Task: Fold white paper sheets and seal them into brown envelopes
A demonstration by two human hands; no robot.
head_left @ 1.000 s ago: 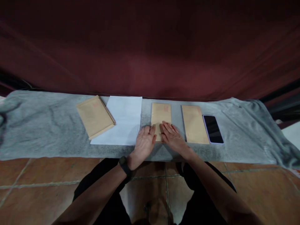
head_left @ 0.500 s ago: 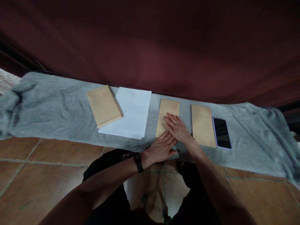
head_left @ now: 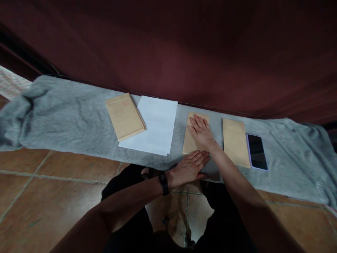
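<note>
A brown paper envelope (head_left: 190,142) lies flat on the grey cloth in front of me. My right hand (head_left: 202,131) rests palm down on its upper part, fingers outstretched, hiding some of its surface. At the envelope's near edge, my left hand (head_left: 190,167) lies flat with the fingers pointing right; a dark band is on that wrist. Neither hand grips anything. To the right lies a second stack or envelope of brown paper (head_left: 235,142). On the left, brown envelopes (head_left: 125,117) overlap the corner of white paper sheets (head_left: 158,123).
A phone in a lilac case (head_left: 257,151) lies at the right, close beside the right-hand brown envelope. Grey cloth (head_left: 71,116) covers the long narrow surface. A dark red hanging (head_left: 168,52) rises along its far side. Below is a tiled floor (head_left: 65,182).
My right hand has slid away from me along the envelope, parting from the left hand. My left hand stays near the envelope's near edge. The whole view has shifted slightly.
</note>
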